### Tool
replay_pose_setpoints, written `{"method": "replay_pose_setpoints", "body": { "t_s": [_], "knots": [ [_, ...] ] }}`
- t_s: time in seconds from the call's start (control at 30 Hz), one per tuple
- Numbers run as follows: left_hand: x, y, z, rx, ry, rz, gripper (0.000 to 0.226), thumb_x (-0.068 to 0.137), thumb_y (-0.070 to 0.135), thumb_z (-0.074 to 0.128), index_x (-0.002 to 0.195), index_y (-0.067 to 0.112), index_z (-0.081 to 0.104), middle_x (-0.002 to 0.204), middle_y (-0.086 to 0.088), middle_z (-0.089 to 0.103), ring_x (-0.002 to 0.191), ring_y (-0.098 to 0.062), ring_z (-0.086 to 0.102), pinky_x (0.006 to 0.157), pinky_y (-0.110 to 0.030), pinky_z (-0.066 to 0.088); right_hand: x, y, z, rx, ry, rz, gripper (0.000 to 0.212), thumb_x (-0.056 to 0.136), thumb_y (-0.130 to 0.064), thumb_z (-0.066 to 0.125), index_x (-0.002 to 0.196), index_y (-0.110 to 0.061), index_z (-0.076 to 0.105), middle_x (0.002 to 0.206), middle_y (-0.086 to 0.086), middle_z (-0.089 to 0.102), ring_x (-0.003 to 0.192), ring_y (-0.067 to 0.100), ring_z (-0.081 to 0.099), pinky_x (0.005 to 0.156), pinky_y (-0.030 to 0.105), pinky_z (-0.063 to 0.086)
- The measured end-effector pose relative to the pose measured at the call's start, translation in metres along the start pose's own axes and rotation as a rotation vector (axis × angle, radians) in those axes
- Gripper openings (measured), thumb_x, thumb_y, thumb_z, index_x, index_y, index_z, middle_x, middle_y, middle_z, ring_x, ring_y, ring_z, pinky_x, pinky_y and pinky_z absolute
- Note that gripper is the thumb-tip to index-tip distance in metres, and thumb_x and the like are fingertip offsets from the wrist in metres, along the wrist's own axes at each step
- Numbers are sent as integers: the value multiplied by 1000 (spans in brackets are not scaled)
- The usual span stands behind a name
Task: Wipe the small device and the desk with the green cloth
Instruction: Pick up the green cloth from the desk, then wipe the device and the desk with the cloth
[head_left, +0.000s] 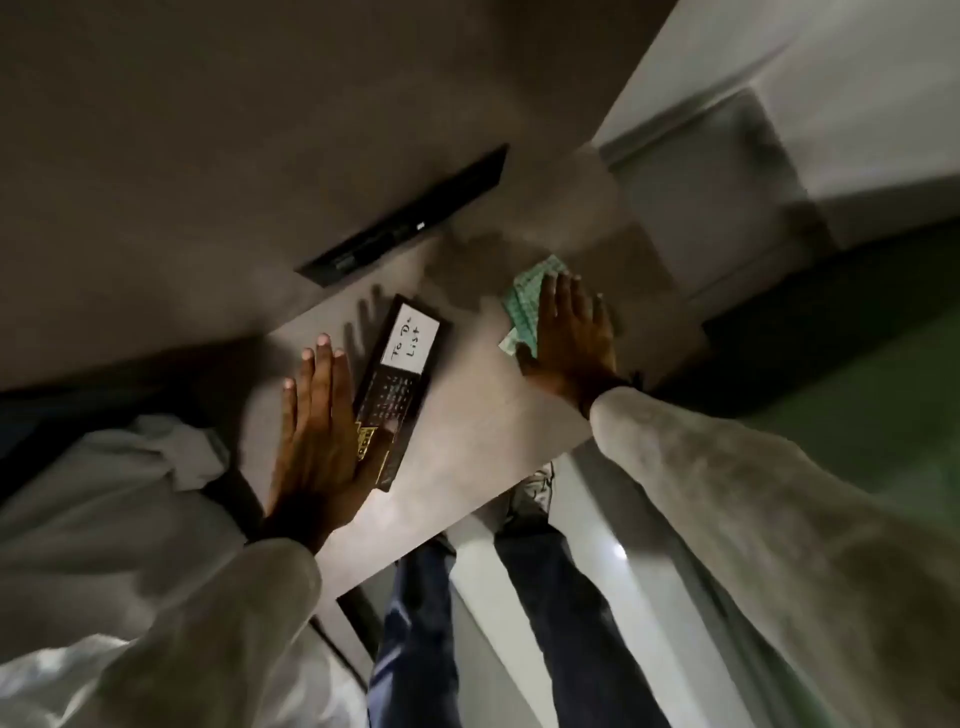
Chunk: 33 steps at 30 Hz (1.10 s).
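The small device (400, 374) is a dark flat slab with a white note reading "To Do List" and a keypad; it lies on the pale desk (467, 415). My left hand (317, 436) rests flat on the desk beside the device's left edge, its thumb over the device's lower end. The green patterned cloth (524, 296) lies on the desk to the right. My right hand (569, 338) presses flat on top of the cloth, fingers spread, covering most of it.
A dark slot or bar (410, 223) sits in the surface behind the desk. A white wall corner (779, 130) rises at the right. White fabric (130, 467) lies at the left. My legs in dark trousers (426, 623) show below the desk edge.
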<state>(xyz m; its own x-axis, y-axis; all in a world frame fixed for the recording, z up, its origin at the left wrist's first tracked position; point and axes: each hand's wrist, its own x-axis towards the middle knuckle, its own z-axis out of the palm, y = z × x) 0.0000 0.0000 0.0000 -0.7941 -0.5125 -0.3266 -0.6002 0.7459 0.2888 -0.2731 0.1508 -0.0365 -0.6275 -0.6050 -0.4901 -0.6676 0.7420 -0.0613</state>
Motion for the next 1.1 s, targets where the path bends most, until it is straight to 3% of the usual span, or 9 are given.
{"method": "replay_pose_setpoints", "body": {
  "t_s": [0.13, 0.3, 0.4, 0.57, 0.63, 0.7, 0.8, 0.93, 1.1],
  "knots": [
    [9, -18, 19, 38, -102, 70, 111, 94, 81, 24, 167, 0, 4, 177, -20, -3, 165, -40, 3, 132, -60, 12, 16, -2, 30, 71, -65, 130, 91, 91, -39, 55, 154, -2, 1, 165, 23, 6, 152, 40, 9, 118, 60, 25],
    [15, -33, 29, 40, -76, 152, 118, 84, 73, 50, 166, -3, 9, 177, -22, 3, 164, -41, 8, 131, -61, 18, 17, -12, 41, 33, -3, 124, 73, 91, -13, 55, 153, -3, 17, 160, 26, 21, 145, 47, 25, 95, 55, 51],
    [16, -35, 34, 24, -60, 188, 121, 83, 72, 54, 166, -3, 9, 176, -23, 5, 164, -42, 9, 132, -59, 16, 21, -10, 38, 143, 53, 160, 61, 86, -7, 59, 144, -5, 37, 146, 24, 44, 132, 44, 43, 89, 49, 55],
    [7, -47, 27, 52, -8, 243, 127, 77, 65, 74, 164, -7, 15, 174, -27, 10, 163, -45, 14, 132, -61, 18, 12, -23, 24, 992, 137, 606, 28, 81, -12, 68, 108, -11, 71, 104, 14, 75, 98, 35, 70, 79, 39, 60],
    [10, -41, 35, 41, -51, 255, 125, 78, 68, 68, 164, -7, 16, 174, -27, 13, 162, -46, 16, 132, -61, 18, -3, -38, 25, 1326, 70, 732, 17, 81, -3, 61, 94, -8, 71, 91, 12, 71, 86, 28, 66, 64, 28, 51],
    [14, -28, 42, -54, -149, 173, 121, 83, 67, 66, 167, 3, 8, 177, -18, 13, 165, -36, 15, 134, -59, 14, -23, -52, 29, 1589, -55, 817, 15, 81, -1, 57, 91, -7, 66, 93, 13, 67, 88, 27, 60, 69, 30, 49],
    [11, -42, 47, -13, -59, 266, 132, 75, 50, 87, 168, 5, 4, 176, -21, 12, 165, -35, 8, 133, -60, 13, -46, -72, 38, 1857, -263, 909, 25, 87, -14, 55, 109, -10, 64, 112, 15, 71, 106, 34, 66, 98, 46, 53],
    [5, -58, 42, 56, 21, 303, 135, 72, 63, 82, 167, 1, 8, 177, -21, 8, 164, -42, 10, 132, -60, 16, -62, -87, 55, 2103, -335, 987, 30, 96, -24, 44, 101, -10, 70, 90, 10, 80, 81, 26, 77, 67, 42, 64],
    [7, -57, 45, 44, 9, 309, 132, 76, 68, 77, 167, 0, 9, 177, -21, 9, 165, -41, 10, 133, -59, 14, -65, -84, 69, 2324, -450, 818, 67, 92, -62, 35, 94, -13, 81, 102, 14, 78, 87, 30, 76, 70, 45, 63]
  ]
}}
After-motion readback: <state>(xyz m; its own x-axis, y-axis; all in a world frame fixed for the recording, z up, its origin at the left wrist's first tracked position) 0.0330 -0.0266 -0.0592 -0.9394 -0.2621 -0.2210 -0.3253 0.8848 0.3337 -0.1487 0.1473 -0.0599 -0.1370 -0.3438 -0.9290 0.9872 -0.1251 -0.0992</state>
